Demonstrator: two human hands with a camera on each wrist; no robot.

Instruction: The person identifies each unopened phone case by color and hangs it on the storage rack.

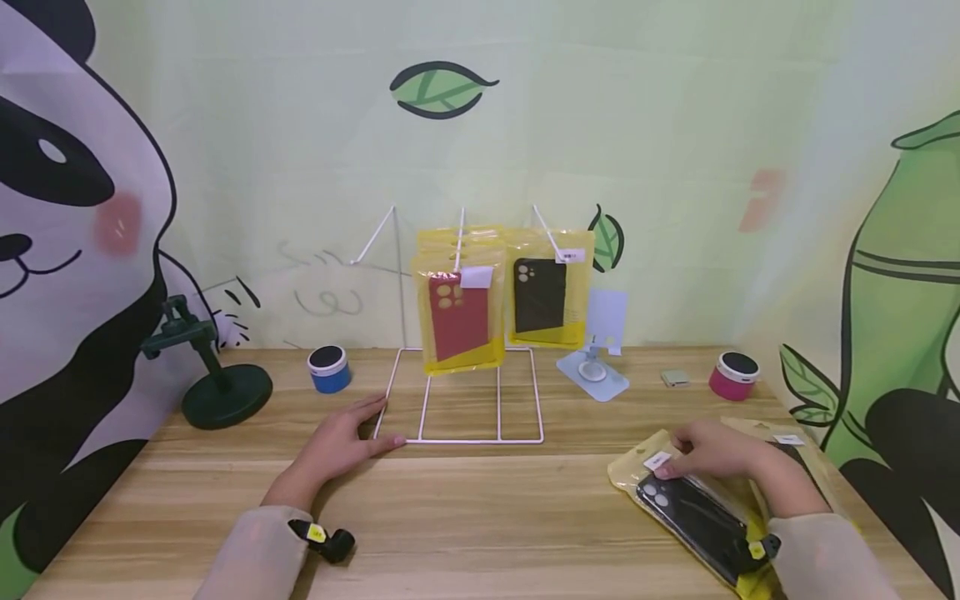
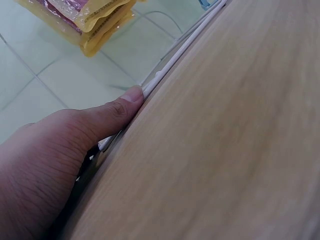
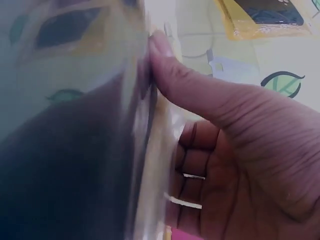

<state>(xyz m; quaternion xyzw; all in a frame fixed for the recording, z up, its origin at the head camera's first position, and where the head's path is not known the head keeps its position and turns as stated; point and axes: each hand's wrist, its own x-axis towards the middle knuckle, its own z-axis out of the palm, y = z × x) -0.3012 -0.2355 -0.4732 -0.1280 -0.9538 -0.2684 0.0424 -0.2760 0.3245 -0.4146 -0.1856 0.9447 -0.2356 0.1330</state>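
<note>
A white wire display rack [image 1: 465,439] stands mid-table with yellow packets hung on its hooks, one holding a red phone case [image 1: 459,312], one a black case [image 1: 542,293]. My left hand [image 1: 371,427] lies flat on the table at the rack's front-left corner, and its thumb [image 2: 107,117] lies along the base wire [image 2: 185,47]. My right hand [image 1: 682,457] pinches the top of a yellow packet with a black phone case [image 1: 693,508] at the right front. There the thumb [image 3: 200,95] presses one face of the packet [image 3: 75,150] and the fingers curl behind it.
A dark green stand [image 1: 217,392] and a blue speaker [image 1: 328,368] sit at the back left. At the back right are a pale blue phone holder [image 1: 596,367], a small silver item [image 1: 677,377] and a pink speaker [image 1: 735,375]. Another yellow packet [image 1: 795,442] lies under my right hand.
</note>
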